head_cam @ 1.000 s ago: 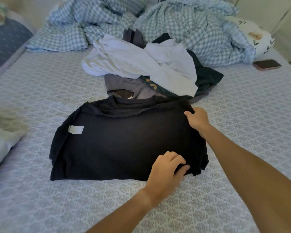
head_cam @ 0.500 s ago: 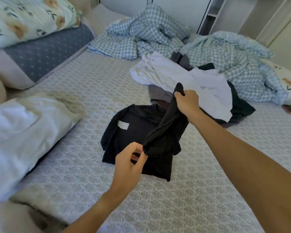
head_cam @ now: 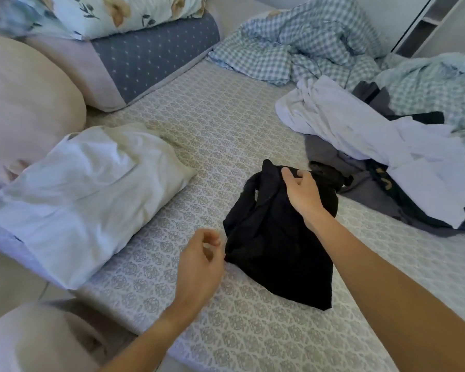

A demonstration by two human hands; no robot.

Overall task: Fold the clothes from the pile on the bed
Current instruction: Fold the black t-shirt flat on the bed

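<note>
A black shirt (head_cam: 277,237) lies folded over on the patterned bed sheet (head_cam: 226,124) in the middle of the view. My right hand (head_cam: 302,196) rests on its far edge, with thumb and fingers curled over the fold. My left hand (head_cam: 200,260) is at the shirt's near left corner with its fingers curled. The corner is drawn to a point against those fingers. The pile of clothes (head_cam: 387,146) sits to the right: a white garment on top, grey and dark pieces under it.
A white pillow (head_cam: 86,189) lies at the left by the bed's edge. Beige, grey dotted (head_cam: 151,57) and floral pillows sit behind it. A crumpled checked blanket (head_cam: 306,41) fills the far side. Patterned sheet shows between the pillow and the black shirt.
Both hands carried the black shirt's right side over to the left and laid it down, so it is now half as wide. My view has swung left toward the pillows.
</note>
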